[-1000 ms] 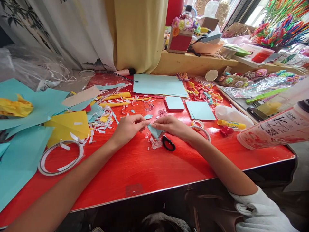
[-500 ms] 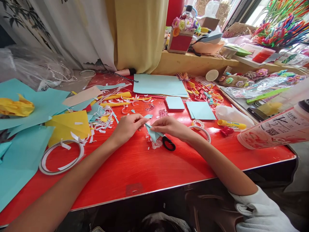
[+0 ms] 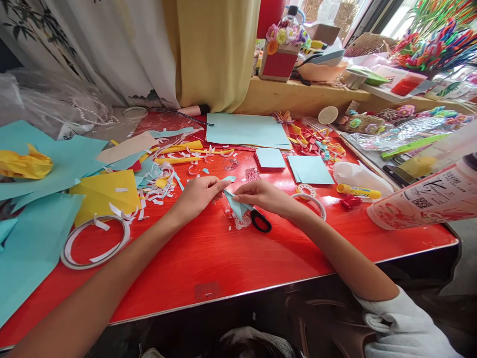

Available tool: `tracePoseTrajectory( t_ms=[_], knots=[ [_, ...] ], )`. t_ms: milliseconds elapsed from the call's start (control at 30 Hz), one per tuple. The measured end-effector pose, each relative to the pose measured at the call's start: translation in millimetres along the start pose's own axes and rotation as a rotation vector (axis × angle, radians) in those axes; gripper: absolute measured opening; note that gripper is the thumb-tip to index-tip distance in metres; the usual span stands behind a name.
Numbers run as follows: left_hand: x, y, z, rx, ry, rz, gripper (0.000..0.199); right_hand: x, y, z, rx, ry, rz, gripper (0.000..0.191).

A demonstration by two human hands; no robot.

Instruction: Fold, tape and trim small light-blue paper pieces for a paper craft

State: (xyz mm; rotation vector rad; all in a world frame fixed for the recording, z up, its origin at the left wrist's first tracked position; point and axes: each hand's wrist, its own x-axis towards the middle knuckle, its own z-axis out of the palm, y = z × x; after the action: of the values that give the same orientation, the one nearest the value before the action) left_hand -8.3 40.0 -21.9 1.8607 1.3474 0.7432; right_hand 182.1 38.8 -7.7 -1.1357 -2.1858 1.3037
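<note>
Between both hands is a small folded piece of light blue paper (image 3: pixel 235 208), held just above the table. My left hand (image 3: pixel 203 195) pinches its upper left end between thumb and fingers. On the other side my right hand (image 3: pixel 261 196) pinches the paper's upper edge, its fingertips close to the left thumb. One pointed blue end shows above the fingertips, and a wider flap hangs below. Black-handled scissors (image 3: pixel 261 222) lie under the right hand, their blades mostly hidden by the paper. Clear, crumpled scraps (image 3: pixel 242 222) lie beneath the flap.
A red table (image 3: pixel 208 263) carries stacked blue squares (image 3: pixel 310 170), a large blue sheet (image 3: pixel 246 130), tape rolls (image 3: pixel 67 248), paper shreds (image 3: pixel 160 184) and a yellow glue stick (image 3: pixel 358 191). At right a plastic cup (image 3: pixel 421 201) leans over the table. Blue and yellow paper covers the left.
Hardly anything differs. Both hands keep their pinch on the blue paper, whose lower flap has tilted very slightly. The view has shifted a little.
</note>
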Motion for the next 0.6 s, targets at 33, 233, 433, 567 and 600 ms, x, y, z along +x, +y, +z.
tracePoseTrajectory(
  t_ms=[33, 233, 433, 567, 600],
  knots=[
    [-0.3, 0.4, 0.2, 0.022, -0.002, 0.003, 0.042, 0.1, 0.5, 0.1, -0.007, -0.005, -0.007, 0.028],
    [-2.4, 1.4, 2.7, 0.015, -0.004, 0.030, 0.041, -0.6, 1.8, -0.6, 0.068, -0.043, 0.006, 0.028],
    [-3.4, 1.5, 4.0, 0.034, -0.009, 0.035, 0.039, -1.3, 0.4, -1.4, 0.120, -0.082, 0.024, 0.027],
    [-2.7, 0.6, 5.0, 0.069, 0.004, 0.040, 0.039, -0.7, 0.4, -1.0, 0.122, -0.095, 0.025, 0.029],
    [-1.9, -0.4, 5.3, 0.066, -0.001, 0.031, 0.039, -0.4, 0.8, -0.9, 0.123, -0.097, 0.031, 0.029]
  ],
)
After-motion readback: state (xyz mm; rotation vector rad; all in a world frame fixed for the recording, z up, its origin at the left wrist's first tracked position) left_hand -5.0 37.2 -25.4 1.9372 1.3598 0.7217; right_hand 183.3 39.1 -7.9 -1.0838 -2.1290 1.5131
